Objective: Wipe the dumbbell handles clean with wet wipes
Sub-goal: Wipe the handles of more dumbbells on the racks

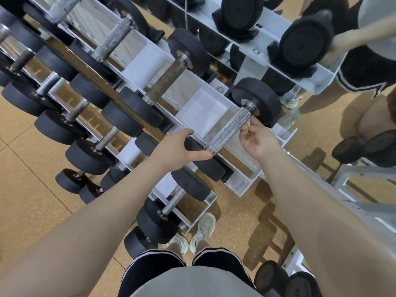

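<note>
Left hand point(180, 147) grips the near head point(194, 144) of one dumbbell on the top tier of the rack point(242, 185), fingers point(184, 133) curled over the head, thumb along its underside, steadying it. Right hand point(258, 139) sits just beside the far end of that dumbbell's handle point(228, 130); its fingers are curled narrow and pinch a small pale scrap, probably the wipe point(246, 127), though too little shows to be sure. The scrap touches or nearly touches the handle where it meets the far head point(257, 99); cannot tell which. The handle runs between the two hands, knurled and bright. Judgement on progress: this handle looks shiny and clean-looking along its visible length, so wiping here seems under way or close to done. The next handle point(166, 83), beyond the fingers on the same tier, is darker and dull; three more further along look grey and blotched, so they likely remain. Lower tiers, below and nearer than the fingers, appear untouched as far as can be judged. Count: top tier shows five handles clearly; the tiers below show about seven more, some cut by the frame edge, so total is uncertain. Hands: two. Wipes seen: one at most. No wipe packet is visible. A mirror point(353, 116) behind the rack repeats rack and person; reflected dumbbells not counted.
</note>
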The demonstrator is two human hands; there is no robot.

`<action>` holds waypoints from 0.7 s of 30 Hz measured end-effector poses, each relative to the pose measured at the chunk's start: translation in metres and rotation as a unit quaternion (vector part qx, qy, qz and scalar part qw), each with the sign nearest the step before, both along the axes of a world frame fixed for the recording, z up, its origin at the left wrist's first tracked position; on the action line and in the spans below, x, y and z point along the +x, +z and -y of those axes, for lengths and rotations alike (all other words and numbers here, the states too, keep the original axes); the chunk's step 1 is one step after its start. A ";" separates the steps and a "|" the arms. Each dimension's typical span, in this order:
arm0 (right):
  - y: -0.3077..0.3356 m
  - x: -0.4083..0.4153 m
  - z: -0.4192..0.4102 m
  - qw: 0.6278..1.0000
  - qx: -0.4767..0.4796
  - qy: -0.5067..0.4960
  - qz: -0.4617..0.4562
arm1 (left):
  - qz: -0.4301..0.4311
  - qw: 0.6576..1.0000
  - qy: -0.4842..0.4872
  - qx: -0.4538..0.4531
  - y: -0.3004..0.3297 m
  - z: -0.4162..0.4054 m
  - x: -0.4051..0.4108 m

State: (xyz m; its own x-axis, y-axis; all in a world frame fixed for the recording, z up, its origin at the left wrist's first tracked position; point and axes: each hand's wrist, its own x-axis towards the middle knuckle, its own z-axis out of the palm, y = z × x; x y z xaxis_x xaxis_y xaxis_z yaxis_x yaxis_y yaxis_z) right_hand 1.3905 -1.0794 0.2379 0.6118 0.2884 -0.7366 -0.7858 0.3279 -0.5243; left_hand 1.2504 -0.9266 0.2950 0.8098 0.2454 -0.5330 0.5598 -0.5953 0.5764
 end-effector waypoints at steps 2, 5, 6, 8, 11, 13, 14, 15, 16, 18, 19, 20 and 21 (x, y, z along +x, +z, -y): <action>0.004 -0.007 -0.001 0.996 -0.024 0.067 0.045 | 0.003 1.000 -0.001 0.002 0.000 0.000 0.000; 0.005 -0.022 -0.001 0.984 -0.055 0.158 0.053 | 0.008 1.000 -0.005 0.003 -0.001 -0.001 -0.001; 0.005 -0.027 0.000 0.978 -0.073 0.187 0.052 | 0.009 1.000 -0.006 0.002 -0.001 -0.001 0.000; 0.006 -0.035 0.003 0.974 -0.083 0.207 0.043 | 0.011 1.000 -0.011 0.002 -0.001 -0.002 0.000; 0.009 -0.039 0.010 0.983 -0.051 0.176 0.032 | 0.014 1.000 -0.015 0.005 -0.001 -0.002 0.000; 0.011 -0.033 0.013 0.989 -0.050 0.133 0.034 | 0.015 1.000 -0.018 0.006 -0.001 -0.002 0.000; 0.011 -0.028 0.014 0.994 -0.045 0.098 0.029 | 0.015 1.000 -0.019 0.006 -0.001 -0.003 0.000; 0.011 -0.022 0.014 0.998 -0.033 0.054 0.020 | 0.015 1.000 -0.018 0.004 -0.001 -0.003 0.000; 0.011 -0.016 0.014 1.000 -0.014 0.006 0.009 | 0.015 1.000 -0.016 0.002 -0.001 -0.003 0.000; 0.011 -0.007 0.011 0.998 0.013 -0.062 0.007 | 0.018 1.000 -0.010 -0.004 -0.001 -0.002 -0.001; 0.012 -0.006 0.009 0.998 0.007 -0.068 0.017 | 0.020 1.000 -0.010 -0.005 -0.002 -0.002 -0.001; 0.014 -0.008 0.007 0.998 -0.012 -0.058 0.029 | 0.022 1.000 -0.010 -0.005 -0.002 -0.002 -0.002; 0.015 -0.013 0.005 0.997 -0.048 -0.034 0.045 | 0.023 1.000 -0.009 -0.005 -0.002 -0.002 -0.002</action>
